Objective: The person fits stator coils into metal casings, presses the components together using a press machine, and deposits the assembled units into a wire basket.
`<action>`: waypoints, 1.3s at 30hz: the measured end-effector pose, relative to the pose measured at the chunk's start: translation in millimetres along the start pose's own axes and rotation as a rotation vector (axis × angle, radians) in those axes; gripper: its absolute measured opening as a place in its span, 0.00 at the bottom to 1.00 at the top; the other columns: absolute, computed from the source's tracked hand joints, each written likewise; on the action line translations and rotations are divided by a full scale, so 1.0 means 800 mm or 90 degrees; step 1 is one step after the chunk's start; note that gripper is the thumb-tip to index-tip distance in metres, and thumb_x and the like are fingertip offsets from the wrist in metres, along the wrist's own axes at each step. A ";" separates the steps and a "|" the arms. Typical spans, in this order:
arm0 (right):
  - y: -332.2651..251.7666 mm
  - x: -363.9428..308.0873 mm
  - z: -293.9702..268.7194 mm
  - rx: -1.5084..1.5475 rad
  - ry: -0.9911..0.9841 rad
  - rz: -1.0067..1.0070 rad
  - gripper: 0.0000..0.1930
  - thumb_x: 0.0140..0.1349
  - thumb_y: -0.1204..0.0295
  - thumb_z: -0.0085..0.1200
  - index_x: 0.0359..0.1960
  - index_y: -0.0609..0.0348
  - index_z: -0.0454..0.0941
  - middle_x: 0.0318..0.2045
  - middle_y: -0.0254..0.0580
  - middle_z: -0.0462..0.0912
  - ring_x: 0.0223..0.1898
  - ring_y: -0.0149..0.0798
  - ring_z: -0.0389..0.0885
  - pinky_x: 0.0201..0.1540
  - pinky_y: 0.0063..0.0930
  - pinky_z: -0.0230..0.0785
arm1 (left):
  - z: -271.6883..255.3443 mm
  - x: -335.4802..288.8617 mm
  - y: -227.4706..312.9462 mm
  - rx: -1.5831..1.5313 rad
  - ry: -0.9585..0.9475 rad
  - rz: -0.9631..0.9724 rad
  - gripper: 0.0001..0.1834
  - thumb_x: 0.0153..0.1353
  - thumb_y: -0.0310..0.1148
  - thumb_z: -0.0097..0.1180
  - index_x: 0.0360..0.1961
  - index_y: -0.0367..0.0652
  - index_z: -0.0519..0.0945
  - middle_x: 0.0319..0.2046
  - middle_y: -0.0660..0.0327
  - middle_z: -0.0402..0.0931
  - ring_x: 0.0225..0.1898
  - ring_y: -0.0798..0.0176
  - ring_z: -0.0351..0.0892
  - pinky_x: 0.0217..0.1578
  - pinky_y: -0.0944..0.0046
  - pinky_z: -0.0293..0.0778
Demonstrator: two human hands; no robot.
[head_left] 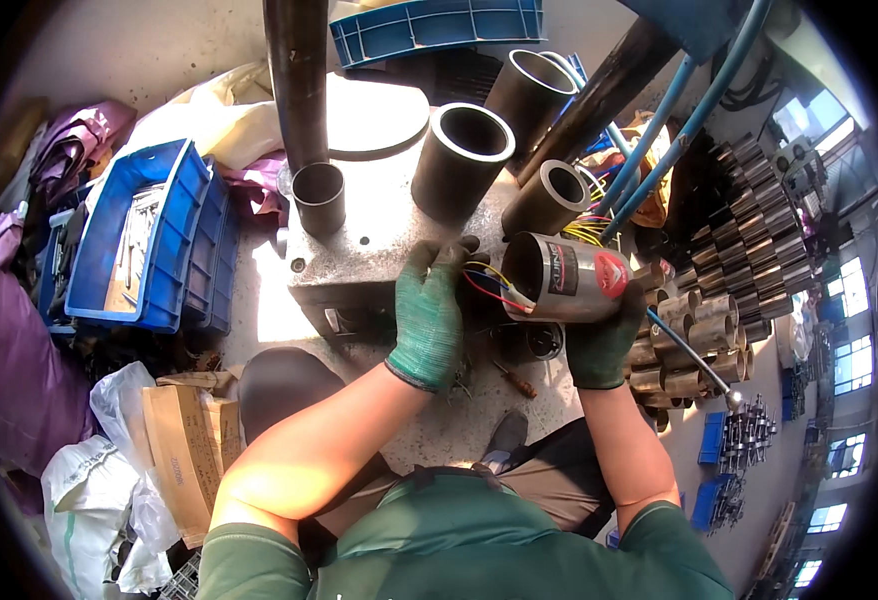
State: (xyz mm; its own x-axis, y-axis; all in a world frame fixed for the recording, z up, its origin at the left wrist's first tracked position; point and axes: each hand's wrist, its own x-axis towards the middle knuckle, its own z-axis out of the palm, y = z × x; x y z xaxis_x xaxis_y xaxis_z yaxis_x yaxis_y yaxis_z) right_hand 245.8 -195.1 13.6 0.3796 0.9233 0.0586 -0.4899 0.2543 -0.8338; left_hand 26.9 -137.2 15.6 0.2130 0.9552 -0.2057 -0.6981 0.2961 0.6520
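A short silver metal cylinder (584, 282), with a dark label and a red sticker on its side, lies tilted in front of me. My right hand (601, 345), in a dark green glove, is wrapped around its right end from below. Thin red, yellow and blue wires (494, 287) come out of the cylinder's left end. My left hand (429, 322), in a lighter green glove with dark fingertips, is closed at the ends of these wires. Its fingertips are partly hidden, just above the edge of the metal bench (359, 262).
Black tubes (464, 160) of several sizes stand on the bench. A long bar (299, 80) rises at its left. Blue bins (144, 240) with metal parts sit at left, above cardboard boxes (179, 460). Stacked metal cylinders (694, 335) and a blue-handled rod (694, 355) lie at right.
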 end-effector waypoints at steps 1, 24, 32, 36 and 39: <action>-0.010 0.010 0.009 -0.052 -0.021 -0.066 0.33 0.73 0.41 0.53 0.65 0.56 0.75 0.61 0.43 0.81 0.64 0.47 0.78 0.71 0.48 0.67 | -0.001 0.005 -0.008 -0.014 0.008 0.033 0.15 0.78 0.37 0.50 0.55 0.37 0.76 0.46 0.51 0.82 0.46 0.58 0.84 0.50 0.57 0.84; -0.046 0.208 0.156 -0.183 -0.016 -0.279 0.27 0.67 0.53 0.69 0.57 0.62 0.81 0.51 0.42 0.83 0.53 0.40 0.82 0.58 0.35 0.79 | -0.002 0.007 -0.046 -0.008 -0.077 -0.133 0.16 0.77 0.36 0.54 0.60 0.41 0.75 0.47 0.58 0.81 0.43 0.64 0.83 0.44 0.61 0.83; -0.070 0.210 0.188 -0.450 -0.155 -0.362 0.23 0.68 0.56 0.69 0.52 0.63 0.83 0.45 0.36 0.85 0.46 0.32 0.80 0.54 0.29 0.74 | 0.001 0.005 -0.029 0.002 -0.079 -0.131 0.18 0.76 0.33 0.54 0.62 0.40 0.74 0.48 0.57 0.81 0.44 0.63 0.84 0.45 0.61 0.83; -0.066 0.229 0.219 -0.379 -0.231 -0.237 0.24 0.57 0.73 0.79 0.54 0.66 0.82 0.48 0.39 0.88 0.50 0.31 0.84 0.58 0.28 0.75 | -0.005 0.013 -0.048 0.026 -0.095 -0.102 0.18 0.76 0.33 0.53 0.63 0.40 0.74 0.49 0.56 0.81 0.46 0.62 0.84 0.47 0.61 0.83; -0.060 0.223 0.246 -0.553 -0.266 -0.272 0.24 0.57 0.71 0.79 0.53 0.65 0.83 0.49 0.42 0.90 0.50 0.32 0.86 0.56 0.29 0.79 | -0.007 0.019 -0.058 0.078 -0.093 -0.114 0.18 0.77 0.33 0.52 0.63 0.39 0.73 0.50 0.55 0.81 0.47 0.61 0.84 0.48 0.60 0.83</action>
State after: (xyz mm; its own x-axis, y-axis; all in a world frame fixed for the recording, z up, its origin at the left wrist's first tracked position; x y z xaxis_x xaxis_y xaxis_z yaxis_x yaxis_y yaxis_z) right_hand 182.2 14.0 171.9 0.0065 0.8732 0.4873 0.4136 0.4413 -0.7963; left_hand 58.3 -136.7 -21.8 0.4283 0.8754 -0.2243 -0.5541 0.4505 0.7000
